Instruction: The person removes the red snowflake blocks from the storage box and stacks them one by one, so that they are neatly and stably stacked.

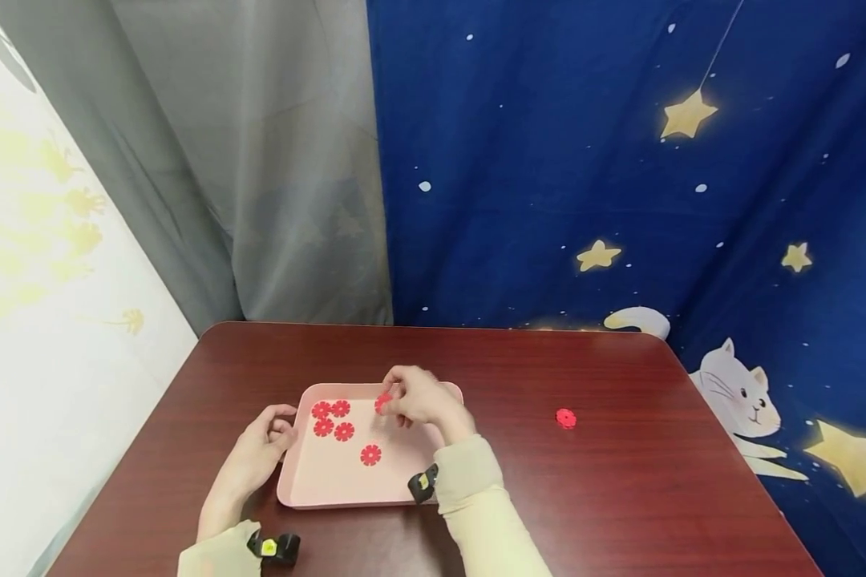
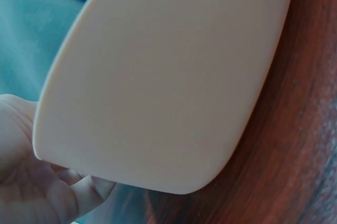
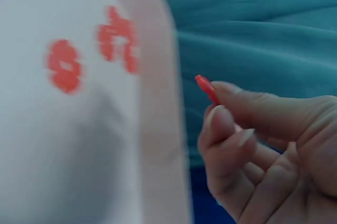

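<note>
A pink tray [image 1: 404,481] lies on the table with several red notched flower-shaped discs [image 1: 371,455] in it, most grouped in its far left part. Over the tray's far side, my right hand [image 1: 422,397] pinches another red disc [image 3: 206,88] between thumb and fingers; the right wrist view shows it nearly edge-on. My left hand [image 1: 256,449] rests at the tray's left rim, fingers loosely bent against its outer side. In the left wrist view the tray's wall [image 2: 158,87] fills the middle and hides part of that hand [image 2: 37,171].
One more red disc [image 1: 566,418] lies alone on the brown table [image 1: 621,497], right of the tray. Behind the table hang a grey curtain [image 1: 310,200] and a blue curtain [image 1: 520,160] with stars. A white patterned surface [image 1: 58,320] stands at the left.
</note>
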`<move>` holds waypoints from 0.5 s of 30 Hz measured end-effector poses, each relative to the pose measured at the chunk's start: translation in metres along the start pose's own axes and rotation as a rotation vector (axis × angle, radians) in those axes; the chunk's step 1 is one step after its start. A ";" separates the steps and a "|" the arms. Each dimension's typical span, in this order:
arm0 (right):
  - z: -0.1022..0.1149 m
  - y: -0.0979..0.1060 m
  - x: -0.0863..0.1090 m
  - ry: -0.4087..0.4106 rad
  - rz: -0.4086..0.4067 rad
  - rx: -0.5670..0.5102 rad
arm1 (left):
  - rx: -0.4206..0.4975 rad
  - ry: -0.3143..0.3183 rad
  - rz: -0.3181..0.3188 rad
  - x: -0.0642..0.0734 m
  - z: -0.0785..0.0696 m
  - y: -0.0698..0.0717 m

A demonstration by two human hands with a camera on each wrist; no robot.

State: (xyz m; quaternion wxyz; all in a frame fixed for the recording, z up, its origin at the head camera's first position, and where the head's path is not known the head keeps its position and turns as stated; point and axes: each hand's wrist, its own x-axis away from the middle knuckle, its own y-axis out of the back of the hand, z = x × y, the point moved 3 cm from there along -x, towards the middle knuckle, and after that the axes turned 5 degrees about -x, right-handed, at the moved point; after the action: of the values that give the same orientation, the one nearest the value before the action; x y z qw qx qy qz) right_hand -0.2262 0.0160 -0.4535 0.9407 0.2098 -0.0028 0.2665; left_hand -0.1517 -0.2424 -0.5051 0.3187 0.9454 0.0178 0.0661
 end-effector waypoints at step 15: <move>-0.019 0.092 0.067 0.164 -0.267 -0.285 | 0.015 0.010 -0.008 -0.005 0.003 -0.001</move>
State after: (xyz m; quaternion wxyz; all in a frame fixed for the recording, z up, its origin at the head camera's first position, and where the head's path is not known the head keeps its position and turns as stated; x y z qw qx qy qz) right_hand -0.2168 0.1282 -0.4263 0.9849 0.0506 0.0640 0.1525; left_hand -0.1559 -0.2433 -0.5083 0.3115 0.9474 0.0237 0.0696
